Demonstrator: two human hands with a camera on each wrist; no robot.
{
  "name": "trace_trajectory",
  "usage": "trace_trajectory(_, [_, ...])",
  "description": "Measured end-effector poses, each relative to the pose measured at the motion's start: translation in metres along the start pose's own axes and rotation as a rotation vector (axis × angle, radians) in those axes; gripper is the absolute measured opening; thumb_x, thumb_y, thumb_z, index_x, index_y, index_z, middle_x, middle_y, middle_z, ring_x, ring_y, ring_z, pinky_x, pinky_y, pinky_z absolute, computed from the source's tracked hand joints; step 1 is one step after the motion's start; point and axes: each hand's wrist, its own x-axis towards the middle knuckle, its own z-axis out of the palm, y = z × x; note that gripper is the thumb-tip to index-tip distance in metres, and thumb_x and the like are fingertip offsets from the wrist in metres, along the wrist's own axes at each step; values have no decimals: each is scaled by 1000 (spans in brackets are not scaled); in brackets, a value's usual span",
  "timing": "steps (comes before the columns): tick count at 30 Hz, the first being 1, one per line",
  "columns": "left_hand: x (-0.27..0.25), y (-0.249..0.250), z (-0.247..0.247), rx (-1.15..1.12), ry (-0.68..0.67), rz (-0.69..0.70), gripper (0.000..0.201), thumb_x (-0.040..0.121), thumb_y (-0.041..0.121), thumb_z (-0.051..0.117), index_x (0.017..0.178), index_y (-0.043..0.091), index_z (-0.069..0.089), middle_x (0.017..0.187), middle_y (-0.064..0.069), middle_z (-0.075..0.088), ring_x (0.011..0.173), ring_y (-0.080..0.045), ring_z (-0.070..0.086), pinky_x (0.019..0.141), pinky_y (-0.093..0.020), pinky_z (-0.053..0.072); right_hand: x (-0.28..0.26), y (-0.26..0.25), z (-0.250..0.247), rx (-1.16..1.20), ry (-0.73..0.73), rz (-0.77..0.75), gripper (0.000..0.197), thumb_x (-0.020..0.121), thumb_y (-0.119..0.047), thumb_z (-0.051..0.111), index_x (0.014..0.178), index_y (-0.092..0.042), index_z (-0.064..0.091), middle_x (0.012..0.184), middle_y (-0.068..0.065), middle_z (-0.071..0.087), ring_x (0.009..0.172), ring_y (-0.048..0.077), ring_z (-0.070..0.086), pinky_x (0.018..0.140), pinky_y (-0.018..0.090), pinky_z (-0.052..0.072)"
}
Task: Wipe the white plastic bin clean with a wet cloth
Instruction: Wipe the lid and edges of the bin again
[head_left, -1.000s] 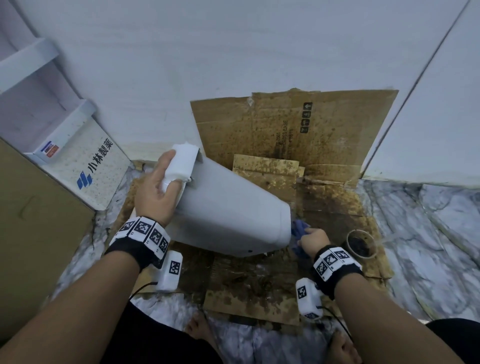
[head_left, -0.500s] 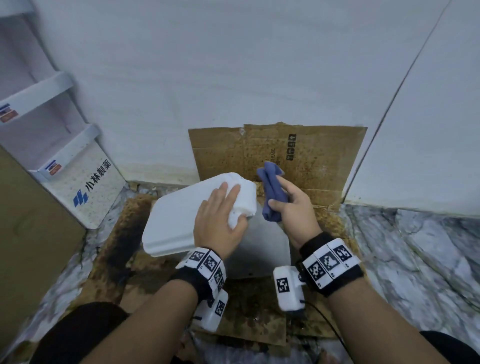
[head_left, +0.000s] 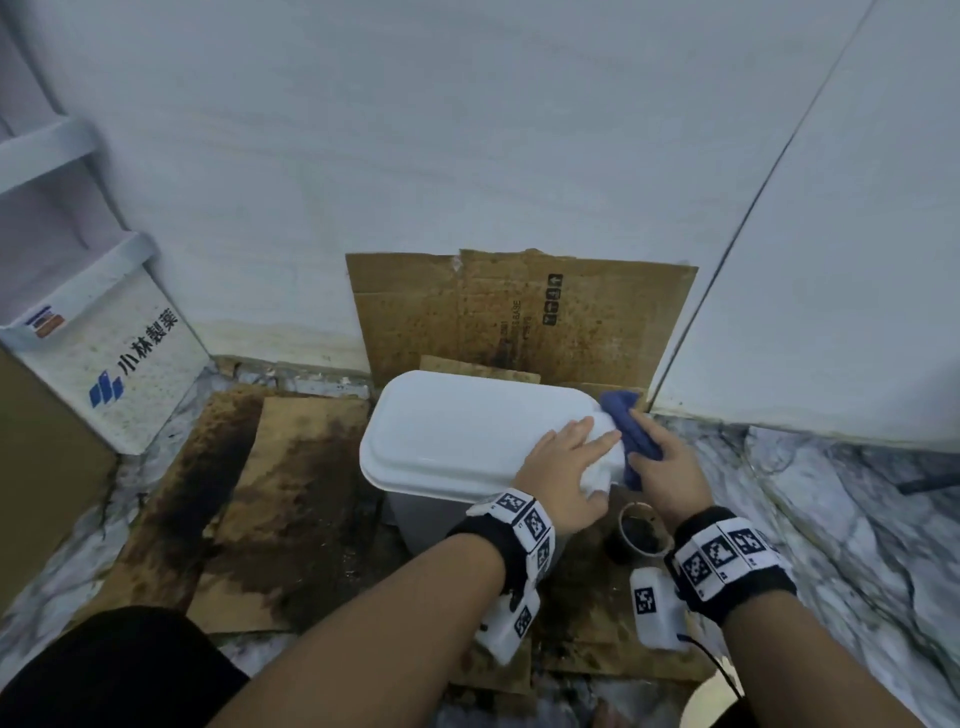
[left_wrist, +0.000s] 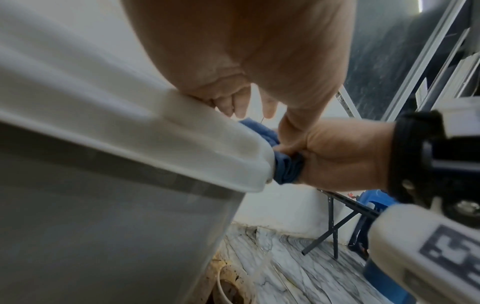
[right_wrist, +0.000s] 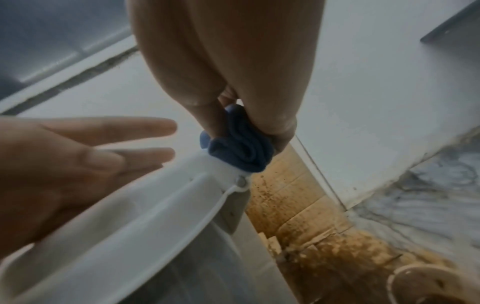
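Head view: left hand (head_left: 563, 470) flat on lidded bin (head_left: 457, 441); right hand (head_left: 670, 478) grips blue cloth (head_left: 631, 436).

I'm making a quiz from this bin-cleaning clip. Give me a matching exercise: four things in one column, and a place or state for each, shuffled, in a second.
Things:
1. bin
2. cloth
3. left hand
4. cup

Places or states:
A. lies flat on the lid, fingers straight
B. stands upright on stained cardboard, lid shut
C. on the floor just right of the bin, dark inside
D. bunched in the right hand, against the lid's right end

Pairs: 1-B, 2-D, 3-A, 4-C
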Motion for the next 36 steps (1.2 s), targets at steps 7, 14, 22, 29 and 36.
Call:
trace_trajectory(7, [-34, -52, -42, -270, 444, -110, 49, 83, 26, 60, 131, 21, 57, 141, -1, 50, 135, -19, 39, 119, -37, 17, 8, 9, -13, -86, 13, 58, 66, 84, 18, 42, 143, -10, 42, 131, 8, 53, 119, 19, 48, 95, 26, 38])
trace_trajectory(14, [-75, -152, -90, -572, 398, -663, 63, 78, 42, 74, 135, 42, 47, 142, -5, 45, 125, -31, 48, 101, -51, 44, 4, -1, 10, -140, 113, -68, 62, 77, 15, 44, 131, -12, 58, 124, 8, 64, 115, 24, 57, 102, 43, 46])
trace_trajectory(22, [-75, -130, -75, -985, 372, -581, 81, 65, 25, 87, 135, 35, 49, 123, -9, 62, 105, -32, 64, 80, -54, 57, 7, 2, -4, -289, 66, -48, 53, 88, 7, 48, 137, -11, 52, 133, 6, 57, 126, 23, 50, 98, 24, 36])
trace_trajectory(29, [-113, -101, -51, -1110, 249, -546, 90, 77, 11, 78, 146, 45, 30, 139, -3, 45, 116, -29, 55, 66, -40, 61, 5, 3, -11, -563, 37, -100, 55, 87, 1, 46, 139, -17, 51, 141, 9, 52, 130, 30, 47, 108, 31, 32])
trace_trajectory(36, [-148, -99, -35, -1005, 265, -442, 111, 64, 1, 86, 148, 41, 26, 142, 0, 39, 126, -26, 45, 81, -36, 58, -14, 18, 12, -754, 92, -221, 56, 87, 0, 47, 141, -16, 48, 138, 17, 52, 123, 38, 49, 105, 42, 40])
